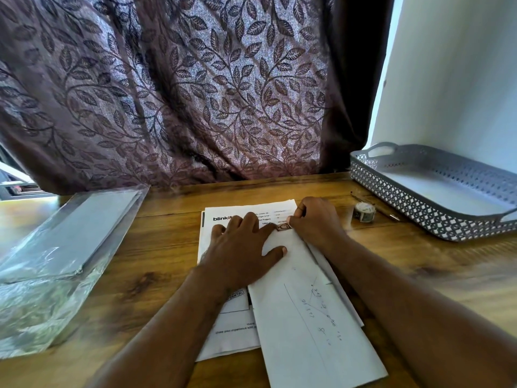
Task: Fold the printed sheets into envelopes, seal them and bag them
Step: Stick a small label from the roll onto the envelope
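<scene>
Head view: a folded envelope (pixel 307 317) lies slantwise on the stack of printed sheets (pixel 229 334) at the centre of the tabletop (pixel 156 261), its far end just below mid-frame. The left hand (pixel 243 242) lies flat on that end, fingers spread and straight, pressing the fold down. The right hand (pixel 316 222), just beside it, has its fingers curled, with thumb and forefinger meeting on the right end of a small strip of tape (pixel 282 227) at the envelope's top edge. This looks like the sealing step. To do it well, the left palm should hold the fold tight while the right thumb rubs the strip flat across the seam, without creases. The tape roll (pixel 363 212) sits right of the hands, and the plastic bag (pixel 64 242) lies at the left of the frame.
</scene>
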